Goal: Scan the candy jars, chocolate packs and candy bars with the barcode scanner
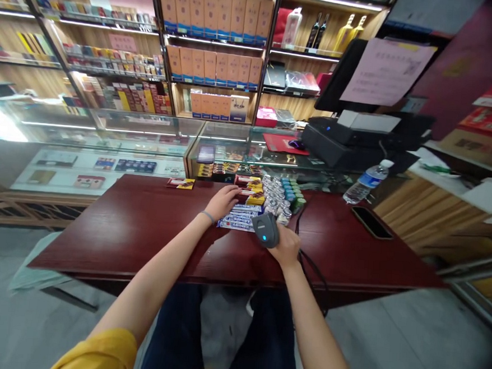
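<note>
My right hand (286, 246) is wrapped round the handle of a dark grey barcode scanner (267, 231). A blue light shows on the scanner's head. My left hand (223, 202) has its fingers and thumb closed on the left end of a red and yellow chocolate packet (252, 197) in a stack. Behind it lies a similar packet (248, 182), and one more packet (181, 184) sits apart at the left. In front are several blue and white wrapped sticks (240, 219). Silver-topped small bottles (273, 193) and green and blue ones (293, 190) stand in rows to the right.
The dark red table (137, 227) reaches from left to right before me. A water bottle (368, 182) and a phone (372, 222) are at its right side. Black cable (314, 268) hangs over the front edge. Beyond stand a glass display counter (118, 136) and a monitor (342, 73).
</note>
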`<state>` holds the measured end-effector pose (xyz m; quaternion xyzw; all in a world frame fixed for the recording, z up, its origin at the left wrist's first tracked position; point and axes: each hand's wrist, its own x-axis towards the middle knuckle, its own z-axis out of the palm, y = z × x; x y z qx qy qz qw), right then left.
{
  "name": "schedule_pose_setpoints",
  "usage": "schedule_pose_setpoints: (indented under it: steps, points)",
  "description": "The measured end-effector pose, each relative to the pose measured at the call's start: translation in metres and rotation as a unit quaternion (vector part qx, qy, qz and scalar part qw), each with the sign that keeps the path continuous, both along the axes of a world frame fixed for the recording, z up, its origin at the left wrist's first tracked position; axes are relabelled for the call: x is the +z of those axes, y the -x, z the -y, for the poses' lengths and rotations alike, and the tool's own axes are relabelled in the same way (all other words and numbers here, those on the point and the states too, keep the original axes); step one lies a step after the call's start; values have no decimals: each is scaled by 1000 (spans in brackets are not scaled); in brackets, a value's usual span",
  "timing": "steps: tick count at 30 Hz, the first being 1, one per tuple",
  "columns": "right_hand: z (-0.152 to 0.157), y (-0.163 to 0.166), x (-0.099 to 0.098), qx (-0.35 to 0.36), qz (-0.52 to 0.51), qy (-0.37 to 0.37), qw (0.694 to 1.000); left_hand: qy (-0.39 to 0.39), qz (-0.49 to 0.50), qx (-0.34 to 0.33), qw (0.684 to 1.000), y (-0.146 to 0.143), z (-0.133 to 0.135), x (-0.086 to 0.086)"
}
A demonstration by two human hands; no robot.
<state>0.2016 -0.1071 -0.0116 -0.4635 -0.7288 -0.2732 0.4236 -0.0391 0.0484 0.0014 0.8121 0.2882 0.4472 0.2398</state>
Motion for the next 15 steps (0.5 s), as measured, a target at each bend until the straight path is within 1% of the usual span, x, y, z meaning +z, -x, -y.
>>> schedule_pose_setpoints:
  steps: [3,6,9,11,15]
  points:
    - [1,2,-1,-8,-8,-8,1000,-8,-9,-29,999,-16,-9,4]
    - [1,6,-2,-14,-18,-17,1000,-27,-45,-35,998,-24,-16,4]
    - [0,6,-5,-17,-21,-22,999,-58,-143,-15,988,-26,-18,-1]
    - [0,5,-7,-25,-24,-13,999,-81,-190,7,978,-26,-17,-3]
    - [0,5,-11,-27,-35,-10,999,-106,-198,35,974,-28,-13,-1]
